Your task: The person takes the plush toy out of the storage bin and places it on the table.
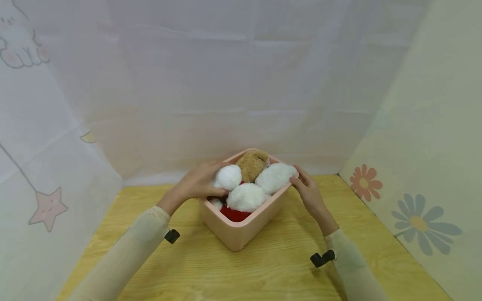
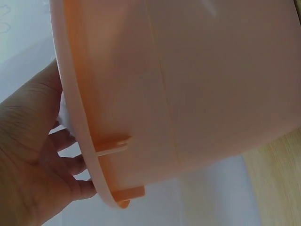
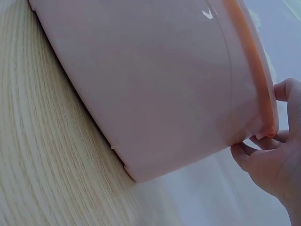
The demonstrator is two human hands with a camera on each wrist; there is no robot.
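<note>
A pink plastic bin (image 1: 239,236) stands at an angle on the table, full of soft toys. My left hand (image 1: 196,180) reaches over its left rim, thumb and fingers curled round a white fluffy ball (image 1: 228,177). What the ball belongs to is hidden. At the bin's right corner, my right hand (image 1: 310,195) grips the rim, also seen in the right wrist view with fingers (image 3: 282,89) at the edge. Inside lie a brown plush piece (image 1: 251,167), a white plush piece (image 1: 276,177) at right, another white plush (image 1: 246,197) in front, and red fabric (image 1: 234,215).
The yellow wood-grain table (image 1: 263,271) extends in front of the bin and to both sides. A pale cloth backdrop (image 1: 241,83) hangs close behind it. Side panels with a printed star (image 1: 48,207) and flowers (image 1: 419,223) flank the table.
</note>
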